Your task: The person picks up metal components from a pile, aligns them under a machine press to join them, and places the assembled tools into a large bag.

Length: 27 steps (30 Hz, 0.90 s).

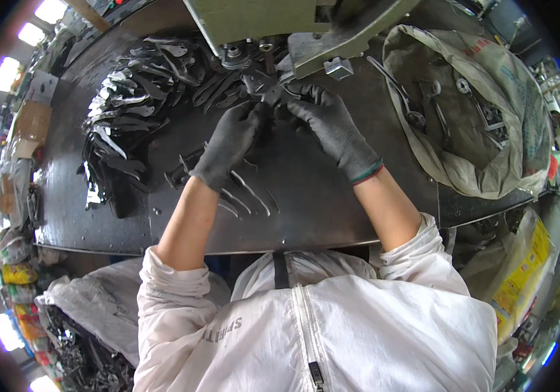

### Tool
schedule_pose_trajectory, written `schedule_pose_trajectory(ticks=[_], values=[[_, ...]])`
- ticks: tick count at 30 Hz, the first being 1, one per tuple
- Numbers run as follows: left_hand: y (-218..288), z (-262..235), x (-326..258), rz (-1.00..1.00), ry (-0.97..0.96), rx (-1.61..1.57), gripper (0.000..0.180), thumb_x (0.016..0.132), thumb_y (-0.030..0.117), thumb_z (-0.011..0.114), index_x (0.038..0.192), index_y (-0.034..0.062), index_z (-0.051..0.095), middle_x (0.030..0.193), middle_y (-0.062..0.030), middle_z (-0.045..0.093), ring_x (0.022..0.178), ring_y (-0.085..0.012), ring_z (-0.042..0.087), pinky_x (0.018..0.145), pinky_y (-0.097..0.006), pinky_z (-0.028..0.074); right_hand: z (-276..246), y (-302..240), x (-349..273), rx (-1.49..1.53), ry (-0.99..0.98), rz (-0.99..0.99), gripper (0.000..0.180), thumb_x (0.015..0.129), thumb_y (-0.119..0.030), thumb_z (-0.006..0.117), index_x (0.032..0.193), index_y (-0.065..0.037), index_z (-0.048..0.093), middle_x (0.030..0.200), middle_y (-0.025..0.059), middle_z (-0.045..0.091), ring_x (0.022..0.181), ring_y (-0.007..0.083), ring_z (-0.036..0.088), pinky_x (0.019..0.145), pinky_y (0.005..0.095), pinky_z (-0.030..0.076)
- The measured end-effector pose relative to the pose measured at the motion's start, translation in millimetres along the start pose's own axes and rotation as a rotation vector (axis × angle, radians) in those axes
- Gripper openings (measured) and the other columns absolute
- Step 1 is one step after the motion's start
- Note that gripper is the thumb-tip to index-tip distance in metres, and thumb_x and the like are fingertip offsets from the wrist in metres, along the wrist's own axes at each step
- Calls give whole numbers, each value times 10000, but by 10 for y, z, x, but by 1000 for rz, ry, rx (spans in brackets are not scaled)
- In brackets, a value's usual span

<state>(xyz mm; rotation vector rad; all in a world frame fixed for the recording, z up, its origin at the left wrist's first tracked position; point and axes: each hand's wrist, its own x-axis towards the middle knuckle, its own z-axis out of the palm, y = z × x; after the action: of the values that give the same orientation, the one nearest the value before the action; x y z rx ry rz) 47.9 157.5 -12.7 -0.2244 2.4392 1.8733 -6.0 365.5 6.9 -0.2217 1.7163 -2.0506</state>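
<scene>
Pinching a metal piece (271,96) under a greenish machine head (260,18), the left hand (233,137) is nearly closed, right hand (333,125) loosely curled (can't tell its grip), heaped parts (133,91) left and a red-printed sack (527,124) right crowding the counter (312,212).

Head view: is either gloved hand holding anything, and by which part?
The left hand seems to pinch a metal part by its near edge; whether the right hand, close beside it, also grips cannot be told.
</scene>
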Motion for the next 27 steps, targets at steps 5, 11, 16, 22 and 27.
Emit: schedule_pose_trajectory(ticks=[5, 11, 16, 22, 27], values=[[132, -36, -19, -133, -84, 282, 355, 1055, 190, 563, 1299, -59, 628, 1041, -102, 715, 922, -143, 621, 851, -293, 515, -32, 205, 97, -307, -9, -103, 283, 1006, -189, 697, 1223, -9, 689, 1058, 41, 731, 873, 75, 651, 760, 275, 551], [152, -555, -265, 62, 142, 618, 300, 1012, 196, 598, 1244, 20, 669, 998, -137, 726, 911, -204, 679, 846, -352, 537, -31, 347, 80, -131, -60, -15, 280, 1007, -158, 681, 1220, 20, 649, 1046, 72, 724, 809, 82, 652, 678, 249, 544], [-162, -1808, -612, 4, 753, 712, 440, 939, 290, 696, 1256, -8, 634, 1097, -189, 714, 1023, -317, 693, 916, -419, 528, -66, 355, 75, -85, 8, 15, 256, 1011, -142, 667, 1216, 7, 635, 1010, 66, 716, 774, 83, 651, 624, 227, 536], [-1676, -3490, -1202, -373, 694, 1260, 674, 880, 303, 608, 1416, -83, 476, 1331, -320, 572, 1247, -470, 564, 1044, -498, 467, 325, 101, -9, 10, -77, 1, 237, 1020, -134, 651, 1210, 8, 641, 943, 42, 694, 704, 86, 656, 585, 222, 529], [-1051, -2398, -743, -80, 1007, 634, 597, 863, 214, 702, 1393, 7, 525, 1182, -243, 679, 1123, -402, 663, 924, -450, 514, -21, 148, -94, -7, 0, 140, 226, 1033, -141, 640, 1208, 2, 650, 923, 30, 688, 663, 71, 648, 551, 206, 515]])
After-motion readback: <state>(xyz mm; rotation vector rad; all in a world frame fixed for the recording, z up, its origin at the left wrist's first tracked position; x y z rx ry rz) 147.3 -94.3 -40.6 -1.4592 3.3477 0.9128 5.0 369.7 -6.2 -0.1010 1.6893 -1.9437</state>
